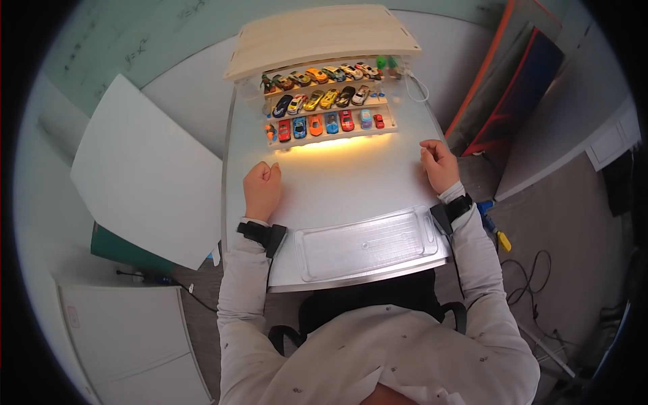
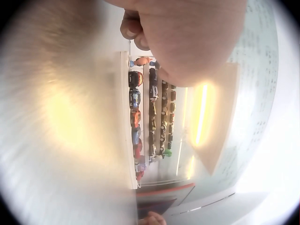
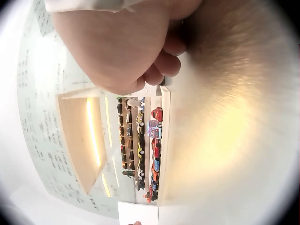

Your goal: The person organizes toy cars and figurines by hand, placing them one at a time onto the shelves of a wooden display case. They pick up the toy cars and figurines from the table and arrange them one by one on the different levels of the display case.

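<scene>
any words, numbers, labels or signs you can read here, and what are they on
"y=x", perhaps with a small mark after it: handwritten on the pale green board, and faint, so not certain
Other handwriting on that board: too blurred to read
Reddish label on the white cabinet: too small to read
Markings on the toy cars: too small to read

White cabinet [image 1: 128,337], looped dark cable [image 1: 532,289], grey floor [image 1: 574,223]

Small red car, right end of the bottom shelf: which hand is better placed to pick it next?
Right, I'd say. The right hand is nearer the small red car; the left hand is farther, and both look empty.
</scene>
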A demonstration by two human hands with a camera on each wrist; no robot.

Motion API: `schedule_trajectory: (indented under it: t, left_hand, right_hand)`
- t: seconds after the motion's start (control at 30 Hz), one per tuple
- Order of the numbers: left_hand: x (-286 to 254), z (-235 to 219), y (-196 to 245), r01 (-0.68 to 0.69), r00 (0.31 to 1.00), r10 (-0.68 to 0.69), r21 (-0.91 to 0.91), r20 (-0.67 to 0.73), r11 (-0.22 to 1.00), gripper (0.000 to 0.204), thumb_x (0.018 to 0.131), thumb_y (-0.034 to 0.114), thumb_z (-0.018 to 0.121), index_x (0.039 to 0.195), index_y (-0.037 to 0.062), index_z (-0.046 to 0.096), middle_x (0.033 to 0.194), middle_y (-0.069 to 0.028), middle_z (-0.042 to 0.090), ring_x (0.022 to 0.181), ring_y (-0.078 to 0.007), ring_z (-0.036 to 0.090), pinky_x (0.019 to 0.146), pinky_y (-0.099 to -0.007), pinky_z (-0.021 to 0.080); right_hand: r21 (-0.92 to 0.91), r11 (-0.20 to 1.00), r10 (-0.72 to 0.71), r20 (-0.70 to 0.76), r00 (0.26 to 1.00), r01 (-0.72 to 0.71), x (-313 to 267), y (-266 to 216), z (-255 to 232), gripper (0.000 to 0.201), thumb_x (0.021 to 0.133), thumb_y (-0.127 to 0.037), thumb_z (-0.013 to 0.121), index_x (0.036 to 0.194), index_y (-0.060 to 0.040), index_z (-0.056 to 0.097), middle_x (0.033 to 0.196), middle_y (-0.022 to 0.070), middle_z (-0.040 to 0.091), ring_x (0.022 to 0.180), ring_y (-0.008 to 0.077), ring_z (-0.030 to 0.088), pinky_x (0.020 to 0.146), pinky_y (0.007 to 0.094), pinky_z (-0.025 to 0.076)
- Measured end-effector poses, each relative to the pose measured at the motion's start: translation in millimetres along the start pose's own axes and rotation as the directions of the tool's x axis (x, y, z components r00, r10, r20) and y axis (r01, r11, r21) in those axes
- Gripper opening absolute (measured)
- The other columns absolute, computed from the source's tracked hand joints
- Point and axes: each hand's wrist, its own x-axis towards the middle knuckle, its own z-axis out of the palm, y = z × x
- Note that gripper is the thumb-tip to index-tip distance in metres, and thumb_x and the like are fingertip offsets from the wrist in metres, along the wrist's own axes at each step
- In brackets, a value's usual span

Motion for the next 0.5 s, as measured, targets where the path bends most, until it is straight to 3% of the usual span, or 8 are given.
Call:
schedule_trajectory:
  t: [0.1,0.23,0.33,0.5]
  left_hand:
    - [-1,2,-2,-0.014,1.0,0.014,-0.005,0.011,1.0,0.045,0.094,0.013,0.068,0.065,0.0037,0.035,0.059,0.0,0.031,0.057,-0.011,0.028,0.051,-0.0348,0.029]
    - [-2,3,-1,-0.045,0.999,0.045,-0.007,0.023,0.999,0.046,0.095,0.013,0.068,0.065,0.0057,0.034,0.059,0.0019,0.031,0.058,-0.01,0.028,0.051,-0.0341,0.028]
    - [-1,5,-8,-0.074,0.997,0.073,0.014,0.012,0.997,0.046,0.095,0.014,0.068,0.065,0.0064,0.034,0.059,0.0018,0.031,0.058,-0.0102,0.028,0.051,-0.0338,0.027]
    - [1,6,-18,-0.002,0.999,0.002,-0.003,0.033,1.0,0.046,0.095,0.015,0.068,0.067,0.0061,0.033,0.059,0.0011,0.03,0.059,-0.0109,0.028,0.051,-0.0349,0.028]
  right_hand:
    - [0.102,0.994,0.05,-0.102,0.993,-0.04,-6,-1,-3,0.019,0.098,-0.012,0.063,0.112,-0.0003,0.067,0.082,-0.001,0.063,0.074,0.0063,0.056,0.069,0.0236,0.047]
    - [0.034,0.999,0.044,-0.118,0.992,-0.04,-12,-11,-2,0.019,0.096,-0.012,0.062,0.111,-0.0017,0.068,0.082,-0.0003,0.064,0.075,0.0072,0.056,0.07,0.0245,0.048]
    - [0.035,0.999,0.04,-0.079,0.996,-0.037,-10,0,-3,0.017,0.099,-0.012,0.06,0.113,-0.0029,0.066,0.083,-0.0032,0.061,0.066,0.0034,0.052,0.059,0.0218,0.044]
    - [0.003,0.998,0.06,-0.067,0.996,-0.06,-12,-16,-6,0.02,0.096,-0.013,0.062,0.111,-0.0017,0.067,0.083,0.0027,0.066,0.075,0.0096,0.058,0.072,0.0252,0.049]
